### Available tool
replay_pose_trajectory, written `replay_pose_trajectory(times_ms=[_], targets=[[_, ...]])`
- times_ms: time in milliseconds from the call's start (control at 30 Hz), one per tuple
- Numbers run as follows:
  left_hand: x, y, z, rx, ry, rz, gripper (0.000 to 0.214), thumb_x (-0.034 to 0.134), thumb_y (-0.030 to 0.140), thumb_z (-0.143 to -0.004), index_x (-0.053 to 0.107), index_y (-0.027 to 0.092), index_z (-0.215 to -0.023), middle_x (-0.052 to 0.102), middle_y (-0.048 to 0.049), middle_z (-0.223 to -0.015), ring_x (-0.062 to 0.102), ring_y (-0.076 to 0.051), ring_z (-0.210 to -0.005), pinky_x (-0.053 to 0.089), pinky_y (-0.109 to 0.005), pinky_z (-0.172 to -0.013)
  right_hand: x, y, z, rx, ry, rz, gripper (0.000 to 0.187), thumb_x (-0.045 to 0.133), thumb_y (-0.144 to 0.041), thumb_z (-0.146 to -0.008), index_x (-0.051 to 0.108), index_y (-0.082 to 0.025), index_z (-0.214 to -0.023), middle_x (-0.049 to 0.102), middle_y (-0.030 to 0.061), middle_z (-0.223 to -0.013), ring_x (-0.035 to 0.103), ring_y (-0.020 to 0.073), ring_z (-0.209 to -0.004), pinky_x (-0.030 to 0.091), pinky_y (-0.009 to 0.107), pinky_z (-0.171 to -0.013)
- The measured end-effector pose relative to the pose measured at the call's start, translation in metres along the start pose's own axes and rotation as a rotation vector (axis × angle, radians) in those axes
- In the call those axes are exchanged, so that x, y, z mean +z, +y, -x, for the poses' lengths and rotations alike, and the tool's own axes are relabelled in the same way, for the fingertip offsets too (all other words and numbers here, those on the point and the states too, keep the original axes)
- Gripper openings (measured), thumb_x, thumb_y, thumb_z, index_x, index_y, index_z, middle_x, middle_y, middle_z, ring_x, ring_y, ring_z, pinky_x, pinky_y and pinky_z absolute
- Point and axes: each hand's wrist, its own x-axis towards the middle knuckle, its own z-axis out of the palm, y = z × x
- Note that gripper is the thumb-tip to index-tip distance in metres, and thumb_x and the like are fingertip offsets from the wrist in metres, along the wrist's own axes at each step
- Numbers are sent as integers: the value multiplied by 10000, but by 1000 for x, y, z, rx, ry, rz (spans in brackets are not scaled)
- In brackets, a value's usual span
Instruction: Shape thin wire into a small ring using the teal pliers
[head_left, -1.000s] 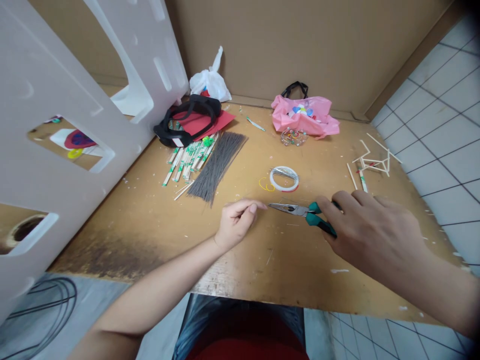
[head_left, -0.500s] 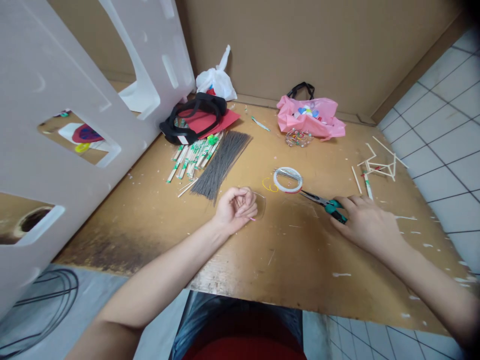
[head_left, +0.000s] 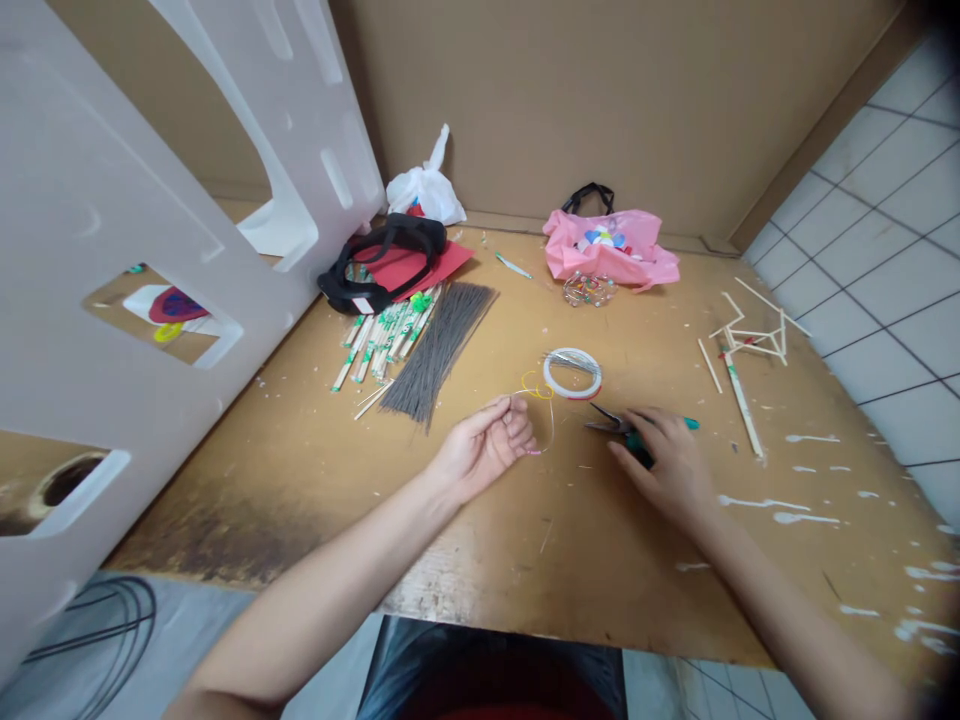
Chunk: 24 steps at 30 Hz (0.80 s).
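My left hand rests palm up on the wooden table, fingers curled round a thin bent wire that arcs up from the fingertips. My right hand lies over the green-handled long-nose pliers, whose metal jaws point left toward the wire. Just beyond both hands lies a white ring of tape with short wires in it, and a small yellow wire loop sits beside it.
A bundle of grey wires and green-tipped sticks lie at left centre, by a black strap and red paper. A pink bag, white bag, stick frame and white plastic panel surround the work area.
My right hand first carried the pliers right and down to the table, then drew back left and now lies over them. My left hand turned palm up, holding a bent wire.
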Motion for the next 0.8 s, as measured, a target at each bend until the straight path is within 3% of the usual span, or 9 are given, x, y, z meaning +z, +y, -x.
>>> replay_pose_trajectory(times_ms=[167,367,567,800], targets=[[0,-5,1,-15,8,-64,181,456,224,-864,597,133,-796,436,23,-556,443,-82,-529,423,-257,-640,6,-55,-19,305,-344,-835,301,533,-420,-816,650,-219,-1006,652,65,-1008,572,210,-949,429,367,-839],[-9,-18,0,-88,50,-181,178,511,262,-840,619,122,-816,528,-13,-606,521,-107,-596,442,-265,-668,15,-59,-21,525,-510,-1459,207,607,-360,-777,660,-174,-851,634,45,-800,568,147,-750,424,274,-655],[-10,-28,1,-114,13,-275,202,520,291,-841,627,122,-812,533,-3,-537,504,-102,-505,454,-277,-616,7,-52,-15,575,-653,-1659,214,547,-355,-825,620,-161,-775,571,6,-685,568,123,-674,394,238,-588],[-5,-26,2,-27,48,-314,226,524,274,-850,647,108,-759,322,74,-348,435,-80,-405,478,-275,-626,7,-48,-18,738,-659,-1708,297,563,-370,-820,551,-155,-615,506,-26,-569,571,118,-631,389,228,-567]])
